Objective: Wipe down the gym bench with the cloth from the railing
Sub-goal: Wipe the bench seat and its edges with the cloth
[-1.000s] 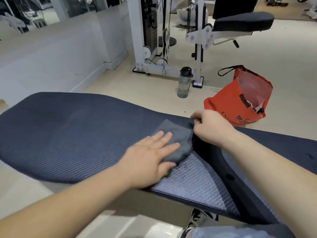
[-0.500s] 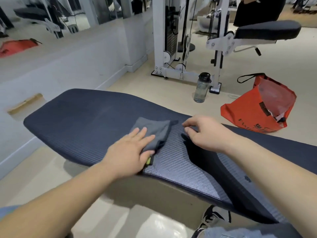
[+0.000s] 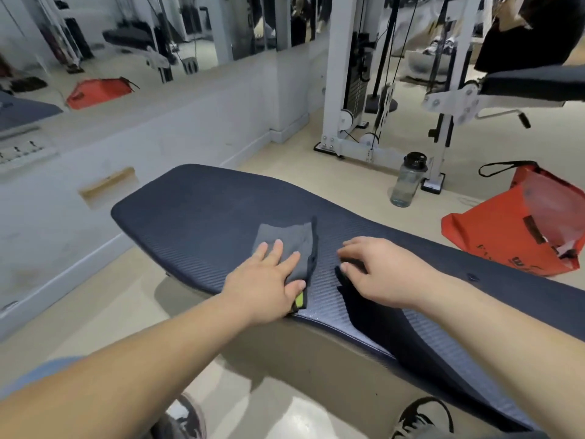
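Head view: my left hand lies flat with straight fingers, pressing the grey cloth onto the dark bench, close to the bench's near edge. My right hand rests on the bench just beside the cloth without touching it, fingers loosely bent, tips on the pad, holding nothing. Beyond the bench, a clear water bottle and an orange bag stand on the floor, with a white cable machine behind them. My shoes show below the bench's near edge.
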### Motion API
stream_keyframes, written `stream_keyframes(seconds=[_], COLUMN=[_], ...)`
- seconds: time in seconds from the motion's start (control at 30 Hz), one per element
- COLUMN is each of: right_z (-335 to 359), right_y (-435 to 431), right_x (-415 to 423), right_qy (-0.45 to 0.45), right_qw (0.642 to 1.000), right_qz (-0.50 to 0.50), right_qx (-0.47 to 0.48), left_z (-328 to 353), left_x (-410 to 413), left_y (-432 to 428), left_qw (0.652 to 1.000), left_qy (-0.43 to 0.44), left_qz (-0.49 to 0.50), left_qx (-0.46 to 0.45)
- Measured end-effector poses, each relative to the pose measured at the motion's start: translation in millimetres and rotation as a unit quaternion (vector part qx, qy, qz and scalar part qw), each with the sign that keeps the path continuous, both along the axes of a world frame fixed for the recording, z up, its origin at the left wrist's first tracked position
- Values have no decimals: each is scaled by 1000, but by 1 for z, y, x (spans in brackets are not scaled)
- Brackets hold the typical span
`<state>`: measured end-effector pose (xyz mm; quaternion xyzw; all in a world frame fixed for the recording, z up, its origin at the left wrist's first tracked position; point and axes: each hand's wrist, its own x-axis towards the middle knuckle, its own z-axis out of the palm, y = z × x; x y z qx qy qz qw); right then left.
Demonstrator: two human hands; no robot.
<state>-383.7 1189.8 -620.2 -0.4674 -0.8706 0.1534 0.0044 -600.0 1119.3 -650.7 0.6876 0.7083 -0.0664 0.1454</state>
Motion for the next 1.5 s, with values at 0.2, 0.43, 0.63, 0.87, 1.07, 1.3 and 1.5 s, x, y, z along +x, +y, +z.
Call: stream_keyframes(seconds=[0.2,0.43,0.63,0.87,1.07,1.3,1.5], right_z=[-4,-35,-54,-63,-36,-43,-46], right_y=[-28,-27,52,-3,-25,28,-61], right_x=[-42,-87,-55,-73,-55,26,6], right_qy=[33,-127,-127,-155,-161,-176,-159], right_qw=[989,982,988,987,986,966,986], right_qz=[139,137,-85,-31,34,-182,41], right_qx=[-43,21,1,15,-9,-45,-27], left_z=[18,6,3,8,11,16,15], left_x=[-30,-61,-61,-66,-58,-40,-14], left_y=[12,30,43,42,41,35,26], left_qw=[946,953,955,950,946,949,959], left_qy=[-324,-223,-238,-257,-270,-269,-247], left_qz=[32,94,84,100,103,75,-1], left_qx=[12,184,153,146,147,148,137])
